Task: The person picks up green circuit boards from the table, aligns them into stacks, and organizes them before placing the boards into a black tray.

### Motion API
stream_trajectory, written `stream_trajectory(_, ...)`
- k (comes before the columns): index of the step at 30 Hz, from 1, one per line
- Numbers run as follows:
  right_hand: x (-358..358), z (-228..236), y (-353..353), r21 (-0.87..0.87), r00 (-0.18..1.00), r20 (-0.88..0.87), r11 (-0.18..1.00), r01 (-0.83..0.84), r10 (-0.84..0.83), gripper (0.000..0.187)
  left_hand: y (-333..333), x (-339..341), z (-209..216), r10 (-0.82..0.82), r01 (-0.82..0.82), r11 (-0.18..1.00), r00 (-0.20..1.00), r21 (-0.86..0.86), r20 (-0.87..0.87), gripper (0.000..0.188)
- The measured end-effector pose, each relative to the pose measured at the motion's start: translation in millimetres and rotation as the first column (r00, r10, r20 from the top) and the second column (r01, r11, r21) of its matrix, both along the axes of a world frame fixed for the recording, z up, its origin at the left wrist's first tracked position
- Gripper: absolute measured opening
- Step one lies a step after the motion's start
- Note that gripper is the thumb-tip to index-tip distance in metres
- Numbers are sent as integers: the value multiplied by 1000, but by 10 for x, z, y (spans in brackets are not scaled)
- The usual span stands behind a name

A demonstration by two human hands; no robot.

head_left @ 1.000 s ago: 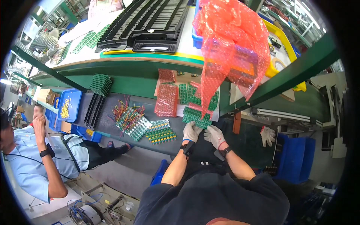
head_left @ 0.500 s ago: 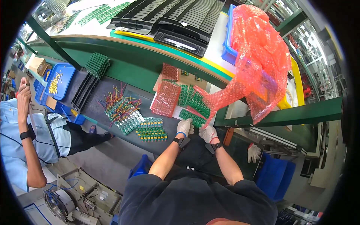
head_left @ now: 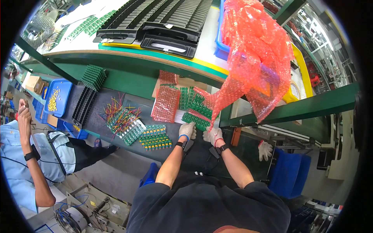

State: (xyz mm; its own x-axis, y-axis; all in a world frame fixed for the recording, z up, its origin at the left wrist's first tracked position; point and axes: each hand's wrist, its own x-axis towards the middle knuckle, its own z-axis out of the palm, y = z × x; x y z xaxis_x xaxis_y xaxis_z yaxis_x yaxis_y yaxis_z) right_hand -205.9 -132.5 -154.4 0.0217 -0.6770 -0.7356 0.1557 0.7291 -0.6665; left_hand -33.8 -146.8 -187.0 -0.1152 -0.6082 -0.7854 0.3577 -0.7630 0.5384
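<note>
My left hand (head_left: pixel 187 131), in a white knit glove, is at the near left edge of a green circuit board panel (head_left: pixel 196 121). At the panel's near right corner is my right hand (head_left: pixel 213 136), gloved the same way. The fingers of both hands look curled on the panel's edge, though their tips are partly hidden. Just beyond it lie more green circuit boards (head_left: pixel 200 105) with strips of red bubble wrap between them. A flat piece of red bubble wrap (head_left: pixel 166 104) lies to their left.
Yellow-dotted boards (head_left: pixel 157 143) and a board bundle with coloured wires (head_left: pixel 123 122) lie left. Red bubble wrap (head_left: pixel 258 50) hangs from the shelf above a green rail (head_left: pixel 295 105). A loose glove (head_left: pixel 265 150) lies right. A co-worker (head_left: pixel 35 155) stands at left.
The whole view has shifted slightly, so the bench sits a little further left in it. Both my hands stay at the near edge of the same panel.
</note>
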Motion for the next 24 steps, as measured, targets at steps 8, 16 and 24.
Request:
stream_trajectory(8,-205,-394,47,48,992,119,999,25,-30,31,47,-21,0,35,-29,996,997,86,-67,29)
stream_trajectory(16,-40,-137,117,-145,942,-333,989,-25,-25,21,64,28,-137,90,-71,994,957,79,-276,31)
stream_trajectory(24,-3,64,134,-146,853,-522,984,-101,10,19,121,34,-91,139,-122,988,970,94,-200,28)
